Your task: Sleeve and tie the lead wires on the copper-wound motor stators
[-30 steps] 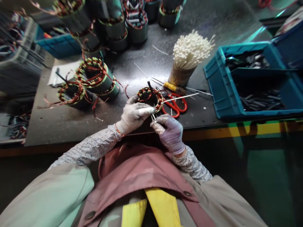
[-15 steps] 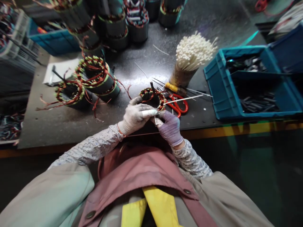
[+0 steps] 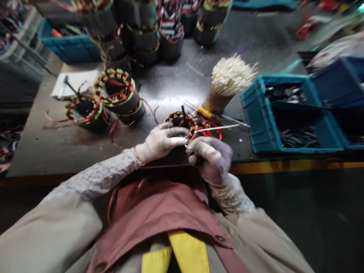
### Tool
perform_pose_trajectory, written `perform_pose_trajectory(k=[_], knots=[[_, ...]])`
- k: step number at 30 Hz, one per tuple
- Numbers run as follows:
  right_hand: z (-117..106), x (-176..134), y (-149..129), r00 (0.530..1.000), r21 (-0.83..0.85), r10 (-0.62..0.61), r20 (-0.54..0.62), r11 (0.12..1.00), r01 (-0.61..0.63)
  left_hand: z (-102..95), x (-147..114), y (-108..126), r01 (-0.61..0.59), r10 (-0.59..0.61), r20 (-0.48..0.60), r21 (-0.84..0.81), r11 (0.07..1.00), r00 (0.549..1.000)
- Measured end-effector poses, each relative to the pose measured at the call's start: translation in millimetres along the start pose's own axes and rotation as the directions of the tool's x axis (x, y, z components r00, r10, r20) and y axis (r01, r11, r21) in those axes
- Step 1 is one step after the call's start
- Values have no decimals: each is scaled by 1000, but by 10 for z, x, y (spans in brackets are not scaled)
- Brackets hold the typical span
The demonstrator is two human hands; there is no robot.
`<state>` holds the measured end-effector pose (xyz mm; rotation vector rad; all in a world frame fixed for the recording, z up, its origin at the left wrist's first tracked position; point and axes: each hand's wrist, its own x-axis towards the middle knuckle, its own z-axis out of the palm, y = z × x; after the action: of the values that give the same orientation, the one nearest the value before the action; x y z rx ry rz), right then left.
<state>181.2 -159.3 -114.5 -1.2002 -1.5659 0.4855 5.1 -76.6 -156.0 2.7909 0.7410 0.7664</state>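
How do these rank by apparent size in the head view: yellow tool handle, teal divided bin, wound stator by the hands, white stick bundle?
1. Teal divided bin
2. White stick bundle
3. Wound stator, partly hidden by the left hand
4. Yellow tool handle

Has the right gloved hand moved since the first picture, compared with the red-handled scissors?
Yes. The right gloved hand has shifted to the right against the red-handled scissors, and now covers part of their handles.
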Motion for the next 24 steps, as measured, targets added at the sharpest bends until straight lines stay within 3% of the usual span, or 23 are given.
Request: perform_pose_trajectory(k=[4,6,8,11,13,15,18,20,22,24], knots=[[375,571,244,949,369,310,51,877,-307,-82,-18,-14,-93,86,67,120,988,994],[333,737,384,943,422,330,44,849,-317,-161,-22,-36,-131,103,149,191,973,983],[120,796,515,966,310,236,-104,931,-194,-265,-7,-92,-160,101,231,255,954,968],[-293,879,718,943,-122,-25,-332,992,-16,-415,76,-240,-185,87,362,245,952,928],[-453,1001,863,933,-417,-156,-325,909,7,-471,147,-327,-203,103,462,172,964,881],[-476,1137,982,946,-615,-207,-250,788,9,-481,181,-347,-203,116,506,120,972,854],[-402,1260,1040,957,-780,-234,-169,626,15,-423,97,-265,-152,65,451,159,976,890],[-375,1274,1008,962,-818,-234,-144,574,17,-355,-24,-242,-106,24,362,209,972,932],[-374,1270,958,964,-801,-216,-157,598,3,-280,-125,-318,-119,56,286,207,971,957],[-376,1293,920,952,-733,-199,-233,680,-37,-217,-152,-458,-180,137,242,167,969,961]])
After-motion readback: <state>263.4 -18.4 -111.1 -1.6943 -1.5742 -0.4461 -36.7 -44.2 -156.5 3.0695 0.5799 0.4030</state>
